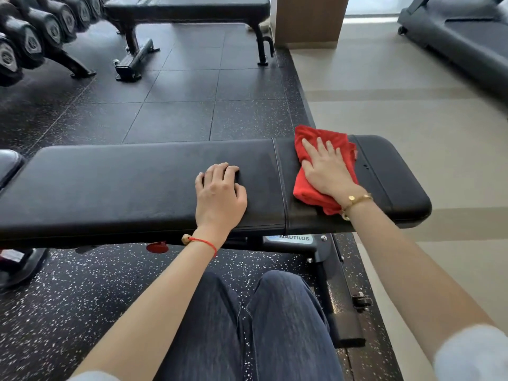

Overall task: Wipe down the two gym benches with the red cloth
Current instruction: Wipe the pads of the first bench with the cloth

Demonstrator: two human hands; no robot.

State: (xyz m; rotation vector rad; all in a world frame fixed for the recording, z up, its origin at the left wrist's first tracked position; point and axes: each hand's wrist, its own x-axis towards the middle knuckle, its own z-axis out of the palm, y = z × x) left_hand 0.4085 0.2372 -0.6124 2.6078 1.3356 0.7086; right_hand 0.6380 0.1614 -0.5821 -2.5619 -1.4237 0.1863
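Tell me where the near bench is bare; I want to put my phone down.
Bare: the long pad of the near bench beyond the left hand, and its end past the red cloth. Crowded: the middle, under the right hand.

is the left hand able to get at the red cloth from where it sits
Probably yes: the left hand rests on the same bench beside the red cloth, bare pad between, though the right hand presses on it.

Black bench (123, 182) under red cloth (310, 193), hands.

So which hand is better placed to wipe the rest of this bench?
Right hand: it lies flat on the cloth on the bench. Left hand rests bare.
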